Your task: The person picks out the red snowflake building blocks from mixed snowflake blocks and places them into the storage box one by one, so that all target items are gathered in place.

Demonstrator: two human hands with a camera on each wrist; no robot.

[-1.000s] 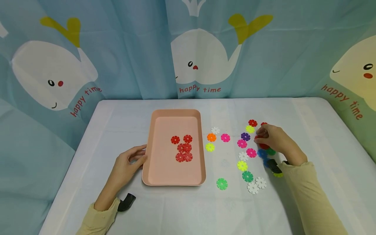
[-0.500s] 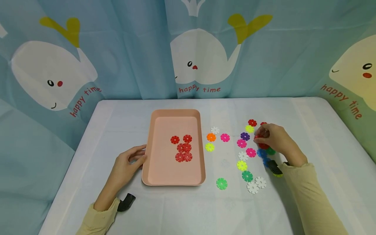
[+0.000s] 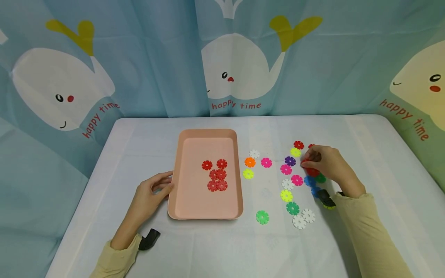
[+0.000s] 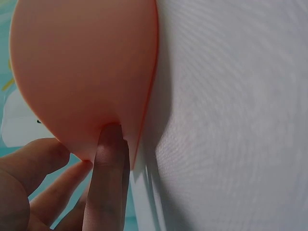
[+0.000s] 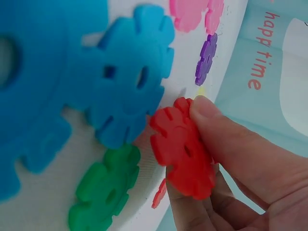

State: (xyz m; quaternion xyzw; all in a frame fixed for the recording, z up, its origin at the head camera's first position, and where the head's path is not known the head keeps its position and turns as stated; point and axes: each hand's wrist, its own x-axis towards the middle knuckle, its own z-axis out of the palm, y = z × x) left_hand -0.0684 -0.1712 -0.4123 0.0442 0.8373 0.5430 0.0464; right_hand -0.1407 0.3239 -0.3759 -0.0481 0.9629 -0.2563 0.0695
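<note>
In the head view my left hand (image 3: 149, 200) rests at the left edge of the pink tray (image 3: 205, 206), its fingertips against the side. The left wrist view shows those fingertips touching the tray's smooth outer wall (image 4: 91, 62). Several red snowflake discs (image 3: 207, 165) lie on the tray, some overlapping. Over on the right, my right hand (image 3: 332, 166) pinches a red snowflake disc (image 5: 180, 154) between thumb and fingers, low over the table. Part of another red piece shows behind it by the thumb. Blue discs (image 5: 137, 72) and a green disc (image 5: 106, 192) lie close by.
Loose discs are scattered right of the tray, among them an orange one (image 3: 250, 162), a purple one (image 3: 290, 161) and white ones (image 3: 299, 222). One light green disc (image 3: 262, 217) lies nearer the front. A whale-print curtain (image 3: 153, 69) hangs behind the white table (image 3: 215, 247).
My right hand has shifted very slightly to the right, still among the red discs. The left hand and the tray stay where they were.
</note>
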